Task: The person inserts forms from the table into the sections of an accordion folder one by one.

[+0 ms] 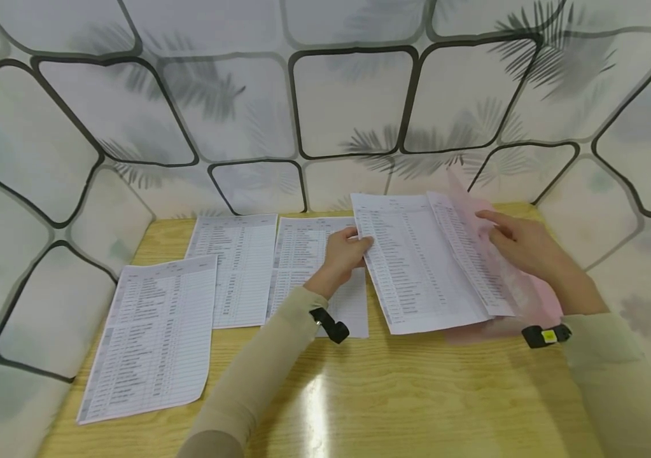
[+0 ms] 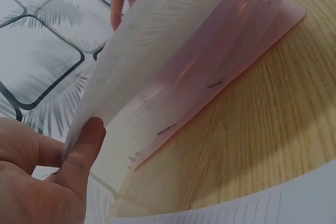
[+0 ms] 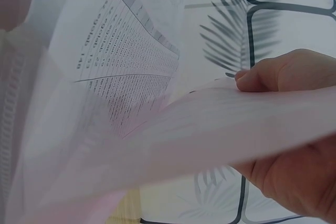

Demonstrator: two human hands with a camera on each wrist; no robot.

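A stapled stack of printed sheets [image 1: 417, 261] with a pink backing sheet [image 1: 537, 296] lies at the right of the wooden table [image 1: 394, 394]. My left hand [image 1: 343, 253] pinches the left edge of the top sheet, thumb [image 2: 84, 150] against the paper [image 2: 173, 51]. My right hand [image 1: 517, 242] holds the lifted pages further right, its fingers [image 3: 278, 74] curled over a raised page [image 3: 210, 129]. Two staples [image 2: 214, 84] show along the pink edge.
Three loose printed sheets lie on the table's left half: one at the front left [image 1: 150, 337], one behind it [image 1: 236, 267], one under my left hand [image 1: 302, 254]. A patterned white screen [image 1: 325, 102] walls in the table at the back and sides.
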